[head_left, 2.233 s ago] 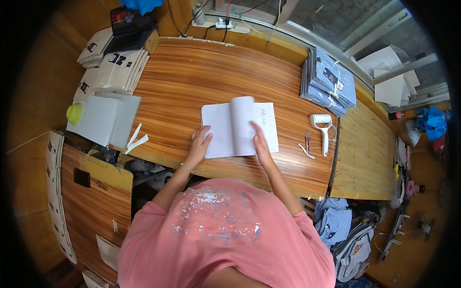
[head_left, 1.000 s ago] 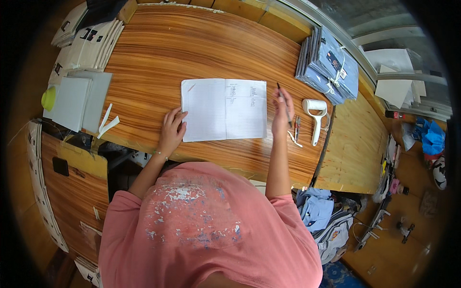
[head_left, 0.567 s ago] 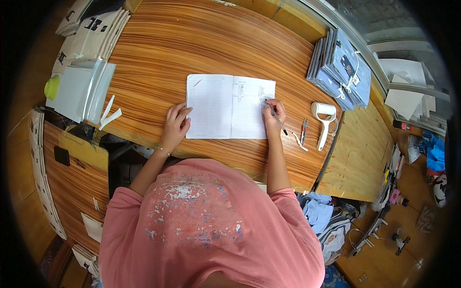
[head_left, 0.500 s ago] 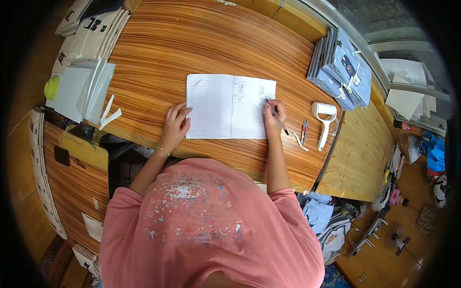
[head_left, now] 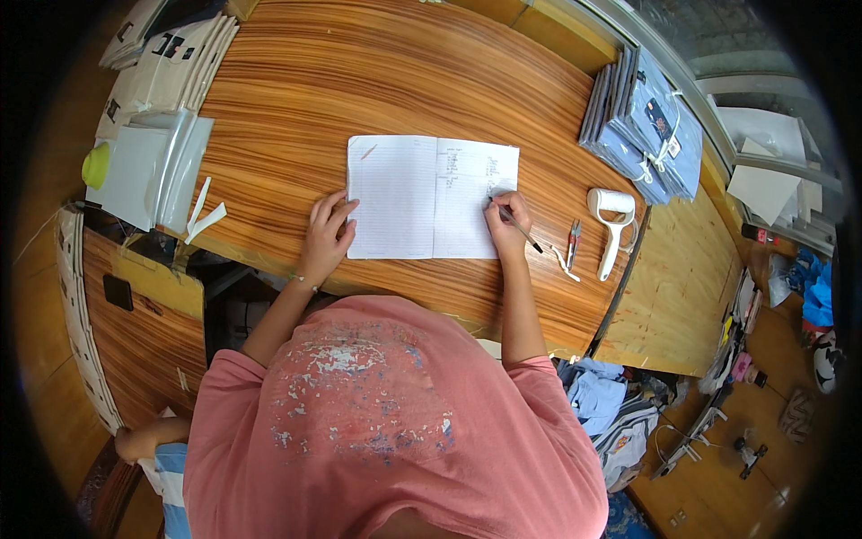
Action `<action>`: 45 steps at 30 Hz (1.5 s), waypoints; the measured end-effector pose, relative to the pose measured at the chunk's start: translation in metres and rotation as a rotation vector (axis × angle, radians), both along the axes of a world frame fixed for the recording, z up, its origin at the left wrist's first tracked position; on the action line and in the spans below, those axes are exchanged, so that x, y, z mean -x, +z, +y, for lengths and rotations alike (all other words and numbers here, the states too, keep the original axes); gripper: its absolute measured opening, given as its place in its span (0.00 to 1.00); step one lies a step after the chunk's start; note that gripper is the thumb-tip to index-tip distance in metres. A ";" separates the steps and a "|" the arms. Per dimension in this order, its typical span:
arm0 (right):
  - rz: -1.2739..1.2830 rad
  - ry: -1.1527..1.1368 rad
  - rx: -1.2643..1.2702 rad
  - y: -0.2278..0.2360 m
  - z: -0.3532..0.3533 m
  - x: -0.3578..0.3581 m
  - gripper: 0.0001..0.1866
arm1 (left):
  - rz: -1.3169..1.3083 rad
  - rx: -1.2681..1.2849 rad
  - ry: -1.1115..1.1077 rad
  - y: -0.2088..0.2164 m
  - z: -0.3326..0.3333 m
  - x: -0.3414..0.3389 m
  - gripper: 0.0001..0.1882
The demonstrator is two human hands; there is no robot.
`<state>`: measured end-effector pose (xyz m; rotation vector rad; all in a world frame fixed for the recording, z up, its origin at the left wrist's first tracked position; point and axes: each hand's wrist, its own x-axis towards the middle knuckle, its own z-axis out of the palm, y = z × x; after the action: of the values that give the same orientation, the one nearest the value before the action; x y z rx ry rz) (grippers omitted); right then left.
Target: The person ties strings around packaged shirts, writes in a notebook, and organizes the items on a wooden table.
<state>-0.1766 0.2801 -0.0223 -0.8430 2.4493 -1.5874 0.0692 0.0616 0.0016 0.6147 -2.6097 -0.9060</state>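
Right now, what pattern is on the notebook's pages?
Ruled lines on white pages, best in the head view.

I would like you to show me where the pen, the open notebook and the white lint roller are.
Pen (head_left: 532, 240): head view, on its barrel.
Open notebook (head_left: 420, 198): head view, on the left page near the fold.
White lint roller (head_left: 612, 242): head view, on its handle.

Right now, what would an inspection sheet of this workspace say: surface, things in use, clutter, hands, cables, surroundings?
Surface: striped wood-grain table.
Things in use: open notebook, lying flat; dark pen, slanted at its right-hand side.
Clutter: white roller and red-handled snips at right; white strips at left.
Hands: left hand at the notebook's left edge; right hand grips the pen.
Cables: thin pale cord, lower right.
Surroundings: tied stack of blue packages, right; cream packages, left; another person's arm, lower left.
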 end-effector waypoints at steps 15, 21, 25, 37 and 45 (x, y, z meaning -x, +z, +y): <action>0.099 0.032 -0.034 0.009 -0.005 -0.001 0.05 | -0.010 -0.047 0.004 0.004 0.001 0.001 0.16; 0.043 0.014 -0.037 0.008 -0.005 -0.001 0.05 | -0.021 -0.063 0.012 0.004 0.002 0.001 0.16; 0.104 0.020 -0.004 0.007 -0.004 0.000 0.05 | -0.008 -0.051 0.008 0.003 0.001 0.001 0.16; 0.096 0.006 -0.040 0.006 -0.004 0.001 0.05 | 0.008 -0.037 0.012 0.002 0.001 0.001 0.16; -0.001 -0.024 -0.004 0.011 -0.003 -0.003 0.04 | 0.020 -0.007 0.011 0.003 0.003 0.001 0.16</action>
<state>-0.1739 0.2768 -0.0116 -0.8154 2.4697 -1.5900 0.0684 0.0644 0.0044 0.6176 -2.5846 -0.9136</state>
